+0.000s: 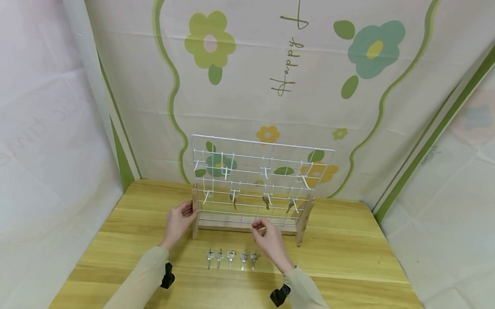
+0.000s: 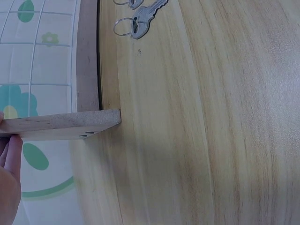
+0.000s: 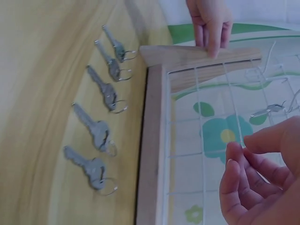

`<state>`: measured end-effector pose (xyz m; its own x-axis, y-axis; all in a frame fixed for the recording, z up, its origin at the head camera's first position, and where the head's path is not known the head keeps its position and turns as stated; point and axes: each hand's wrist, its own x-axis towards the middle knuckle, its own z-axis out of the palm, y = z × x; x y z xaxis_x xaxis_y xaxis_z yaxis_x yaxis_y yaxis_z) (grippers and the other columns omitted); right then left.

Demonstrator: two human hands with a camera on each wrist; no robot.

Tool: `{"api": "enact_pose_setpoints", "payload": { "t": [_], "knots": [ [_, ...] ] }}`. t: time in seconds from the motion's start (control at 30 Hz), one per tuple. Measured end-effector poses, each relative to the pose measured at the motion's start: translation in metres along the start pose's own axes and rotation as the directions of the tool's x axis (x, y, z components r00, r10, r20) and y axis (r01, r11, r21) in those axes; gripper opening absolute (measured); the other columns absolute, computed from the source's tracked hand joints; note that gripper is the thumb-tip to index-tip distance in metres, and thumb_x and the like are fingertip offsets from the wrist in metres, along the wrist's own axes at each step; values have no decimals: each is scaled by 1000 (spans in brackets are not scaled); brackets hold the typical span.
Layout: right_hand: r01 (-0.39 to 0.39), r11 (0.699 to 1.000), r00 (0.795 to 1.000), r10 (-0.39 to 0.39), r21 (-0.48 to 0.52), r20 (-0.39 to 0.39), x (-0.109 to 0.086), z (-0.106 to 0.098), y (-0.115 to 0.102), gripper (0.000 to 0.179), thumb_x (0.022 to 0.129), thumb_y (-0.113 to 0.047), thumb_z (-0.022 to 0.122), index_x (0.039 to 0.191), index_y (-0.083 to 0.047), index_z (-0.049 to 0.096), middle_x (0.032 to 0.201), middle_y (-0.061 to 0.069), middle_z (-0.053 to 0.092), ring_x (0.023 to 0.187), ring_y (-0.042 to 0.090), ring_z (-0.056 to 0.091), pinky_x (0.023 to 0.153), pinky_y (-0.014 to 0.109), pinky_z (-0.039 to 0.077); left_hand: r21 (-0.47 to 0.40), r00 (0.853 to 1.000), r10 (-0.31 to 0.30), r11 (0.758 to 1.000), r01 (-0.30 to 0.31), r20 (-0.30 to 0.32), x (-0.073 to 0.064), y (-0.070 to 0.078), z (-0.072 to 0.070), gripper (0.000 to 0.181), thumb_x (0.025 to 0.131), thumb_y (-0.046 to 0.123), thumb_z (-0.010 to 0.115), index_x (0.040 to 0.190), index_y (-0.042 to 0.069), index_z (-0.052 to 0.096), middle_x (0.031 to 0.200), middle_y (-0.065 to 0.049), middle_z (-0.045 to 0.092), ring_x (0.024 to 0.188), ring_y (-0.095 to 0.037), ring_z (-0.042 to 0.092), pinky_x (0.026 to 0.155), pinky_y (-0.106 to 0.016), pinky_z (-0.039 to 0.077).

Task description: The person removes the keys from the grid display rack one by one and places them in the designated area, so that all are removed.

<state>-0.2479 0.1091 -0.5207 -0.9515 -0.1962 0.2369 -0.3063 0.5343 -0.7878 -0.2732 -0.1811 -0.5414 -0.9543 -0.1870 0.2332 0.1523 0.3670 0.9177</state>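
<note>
My left hand grips the left wooden post of a white wire grid rack; in the right wrist view its thumb lies on the post's near side and the fingers go behind. My right hand is in front of the lower middle of the grid. Its fingers are loosely curled, the thumb close to them, with nothing seen between. Three keys hang from lower-row hooks, the middle key just above my right hand. Several silver keys with rings lie in a row on the table before the rack.
White hooks stick out from the grid in two rows. The rack has a wooden base bar and a right post. A wooden table lies underneath, with printed fabric behind and at both sides.
</note>
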Motion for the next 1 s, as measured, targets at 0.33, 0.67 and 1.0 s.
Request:
{"api": "enact_pose_setpoints", "payload": {
  "t": [0.33, 0.67, 1.0],
  "knots": [
    [54, 998, 997, -52, 26, -65, 19, 5, -29, 7, 92, -10, 68, 98, -6, 68, 93, 11, 72, 58, 5, 57, 45, 16, 47, 6, 1000, -8, 1000, 8, 8, 0, 1, 0, 36, 88, 2, 71, 121, -11, 63, 118, -31, 67, 108, -40, 69, 91, -37, 62],
    [76, 995, 995, -71, 72, -75, 35, 12, -47, 13, 94, -10, 67, 104, -3, 67, 98, 12, 73, 59, 8, 63, 43, 17, 48, 6, 1000, -11, 1000, 11, 3, -2, 1, 0, 35, 88, 1, 71, 120, -11, 63, 118, -31, 67, 108, -41, 69, 90, -37, 63],
    [90, 992, 987, -76, 90, -144, 54, 19, -56, 19, 93, -9, 66, 111, -3, 67, 102, 11, 74, 60, 4, 61, 45, 15, 47, 6, 1000, -9, 1000, 9, 4, -2, 2, 0, 36, 89, 2, 71, 121, -11, 63, 118, -31, 67, 108, -41, 69, 90, -36, 62]
  ]
}}
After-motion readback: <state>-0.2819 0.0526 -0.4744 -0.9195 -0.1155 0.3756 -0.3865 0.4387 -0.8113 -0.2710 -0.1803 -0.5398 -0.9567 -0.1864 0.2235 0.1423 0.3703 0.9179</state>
